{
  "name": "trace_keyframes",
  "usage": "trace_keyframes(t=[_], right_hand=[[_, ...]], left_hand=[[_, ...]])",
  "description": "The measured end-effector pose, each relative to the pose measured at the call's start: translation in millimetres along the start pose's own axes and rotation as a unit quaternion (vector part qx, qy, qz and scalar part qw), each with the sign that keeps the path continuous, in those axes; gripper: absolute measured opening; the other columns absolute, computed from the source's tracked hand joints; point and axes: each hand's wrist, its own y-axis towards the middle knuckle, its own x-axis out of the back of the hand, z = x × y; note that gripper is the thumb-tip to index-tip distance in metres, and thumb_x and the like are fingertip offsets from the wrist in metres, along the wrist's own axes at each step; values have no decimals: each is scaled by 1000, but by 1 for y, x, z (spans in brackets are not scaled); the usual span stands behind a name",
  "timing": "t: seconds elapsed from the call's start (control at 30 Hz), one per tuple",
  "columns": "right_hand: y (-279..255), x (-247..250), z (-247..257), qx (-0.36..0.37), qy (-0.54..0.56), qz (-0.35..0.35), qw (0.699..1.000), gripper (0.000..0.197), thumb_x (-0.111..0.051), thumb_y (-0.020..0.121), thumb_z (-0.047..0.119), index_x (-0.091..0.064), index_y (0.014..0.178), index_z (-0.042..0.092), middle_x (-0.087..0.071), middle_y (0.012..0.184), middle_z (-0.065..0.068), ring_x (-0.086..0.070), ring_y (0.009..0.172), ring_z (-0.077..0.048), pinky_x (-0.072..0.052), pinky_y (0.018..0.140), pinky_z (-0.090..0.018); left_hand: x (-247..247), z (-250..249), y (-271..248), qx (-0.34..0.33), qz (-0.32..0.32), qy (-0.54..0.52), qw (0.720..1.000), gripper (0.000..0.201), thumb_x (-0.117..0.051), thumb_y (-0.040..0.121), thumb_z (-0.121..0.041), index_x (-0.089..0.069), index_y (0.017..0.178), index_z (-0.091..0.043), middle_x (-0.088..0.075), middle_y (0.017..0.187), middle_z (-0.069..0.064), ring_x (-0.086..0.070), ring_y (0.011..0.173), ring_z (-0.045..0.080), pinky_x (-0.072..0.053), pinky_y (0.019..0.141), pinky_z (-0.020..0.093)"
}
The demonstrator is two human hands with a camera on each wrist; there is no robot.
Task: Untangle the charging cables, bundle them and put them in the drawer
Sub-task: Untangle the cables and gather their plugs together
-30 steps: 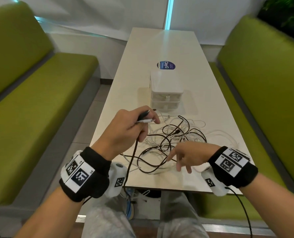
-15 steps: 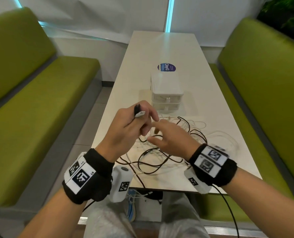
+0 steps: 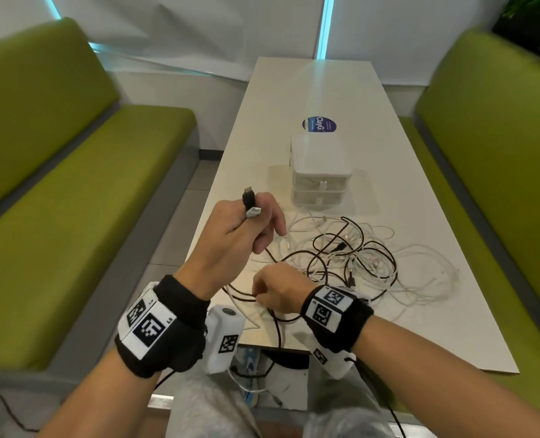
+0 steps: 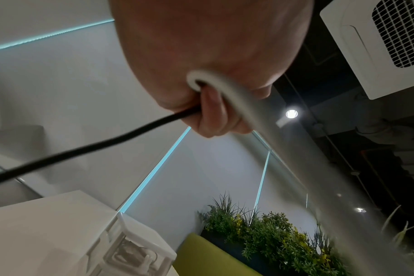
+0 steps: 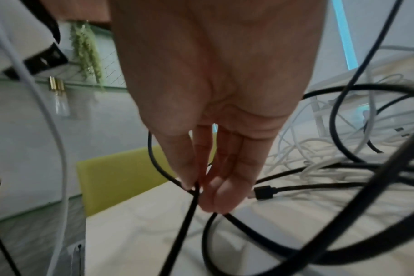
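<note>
Head view shows us mid-untangling: our left hand [image 3: 240, 235] grips two cable plugs [image 3: 249, 205] aloft, our right hand [image 3: 278, 290] pinches the thin black rubber cable [image 3: 325, 248] over the white bench [image 3: 420, 327], so next we should draw it from the white cables [image 3: 420, 279], small white plastic drawer unit [image 3: 321, 172] waiting beyond.

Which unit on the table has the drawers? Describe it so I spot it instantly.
Start at the long white table between the green benches. Just beyond the tangle of cables stands a small translucent white drawer unit, the only boxy thing there, with a round blue sticker behind it.
</note>
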Motion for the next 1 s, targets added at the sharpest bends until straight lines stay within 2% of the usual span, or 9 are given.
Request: trace_keyframes(t=[0.1,0.23,0.37,0.5,0.6,0.67,0.77,0.87,1.0], right_hand=[[-13,12,-1,-27,86,-42,995,12,-61,87,16,-67,98,14,-69,99,-3,-67,88,-21,-54,76,-31],[-44,34,-5,7,332,95,938,15,-62,87,-1,-63,93,13,-66,85,-4,-68,73,-18,-59,65,-32],[-65,50,-19,12,9,218,976,11,-67,87,16,-72,97,18,-72,93,2,-65,77,-5,-56,76,-29],[-59,60,-29,-67,-33,29,997,14,-58,90,21,-71,94,18,-70,81,4,-66,74,-15,-49,62,-23],[-43,64,-31,-87,-20,-151,984,27,-56,92,27,-61,118,23,-65,101,-4,-61,97,-22,-44,77,-29],[-33,59,-31,-116,-65,-127,983,35,-54,94,29,-56,127,18,-62,118,-10,-58,112,-28,-45,87,-34],[-23,47,-38,-131,-99,-101,981,20,-54,93,26,-64,106,16,-66,106,-7,-61,101,-27,-50,81,-34],[-27,51,-45,-82,74,-140,984,8,-60,91,22,-67,89,18,-64,77,2,-63,68,-18,-45,57,-24],[-50,77,-50,-12,431,-118,894,6,-59,90,7,-63,85,5,-64,71,-12,-49,36,-23,-39,38,-22]], left_hand=[[0,2,1,4,-9,9,1000,48,-33,102,-29,-60,71,-4,-42,48,-8,-36,46,7,-30,51,6],[-2,5,1,19,-29,32,999,48,-34,100,-38,-61,69,-12,-43,49,-8,-37,48,7,-30,51,10],[-2,9,3,34,-40,44,998,44,-36,105,-17,-60,70,-4,-43,48,-8,-36,47,6,-29,51,10],[-3,8,4,33,-38,55,997,43,-35,105,-12,-60,70,-3,-43,47,-7,-36,46,6,-29,50,9],[-3,7,4,33,-34,57,997,43,-36,105,-13,-60,70,-8,-43,47,-8,-37,46,5,-29,50,9],[-3,7,4,34,-31,60,997,42,-36,104,-11,-60,70,-9,-43,47,-8,-36,46,5,-29,50,9],[0,8,2,38,-28,64,997,41,-36,104,-11,-60,71,-7,-43,47,-8,-36,46,5,-29,50,9],[4,10,0,34,-31,66,997,41,-37,104,-14,-60,72,-5,-43,48,-7,-36,47,6,-29,50,10],[7,13,0,39,-41,62,996,40,-37,104,-13,-59,73,-3,-45,47,-8,-36,47,7,-29,51,11]])
